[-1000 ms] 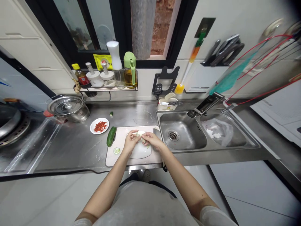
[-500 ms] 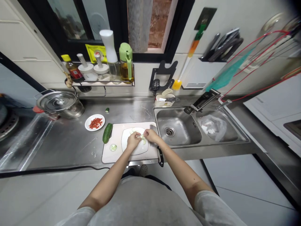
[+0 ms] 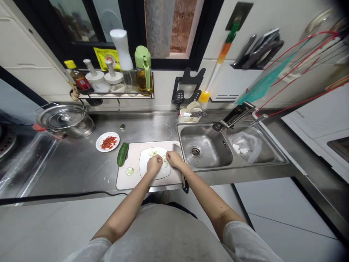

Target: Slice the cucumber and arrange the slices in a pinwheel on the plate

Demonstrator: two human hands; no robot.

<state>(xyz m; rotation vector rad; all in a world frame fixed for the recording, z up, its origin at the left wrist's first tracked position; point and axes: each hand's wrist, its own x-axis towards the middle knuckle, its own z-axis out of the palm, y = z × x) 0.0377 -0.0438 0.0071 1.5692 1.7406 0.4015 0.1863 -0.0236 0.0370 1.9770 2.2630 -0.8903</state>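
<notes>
Both of my hands are over a white squarish plate (image 3: 145,168) on a pale cutting board (image 3: 136,149). The fingers of my left hand (image 3: 154,164) are closed at the plate's middle; what is in them is hidden. My right hand (image 3: 175,160) pinches at the plate's right side, its fingertips at a thin cucumber slice (image 3: 164,158). More cucumber slices (image 3: 155,150) lie along the plate's far edge. A small clump of cucumber slices (image 3: 129,171) rests on the board to the left. Beside the board's left edge lies a cucumber (image 3: 123,154). A knife (image 3: 185,185) is at the right edge, partly under my right forearm.
A white plate of chopped red pieces (image 3: 108,142) and a cucumber end (image 3: 122,127) are on the steel counter (image 3: 81,163). A lidded pot (image 3: 65,120) stands at the left. To the right is a double sink (image 3: 207,145) with a faucet (image 3: 231,117). Bottles line a shelf (image 3: 117,95).
My left fingers have curled in more tightly, and the hands remain close together over the plate. The whole view has shifted slightly.
</notes>
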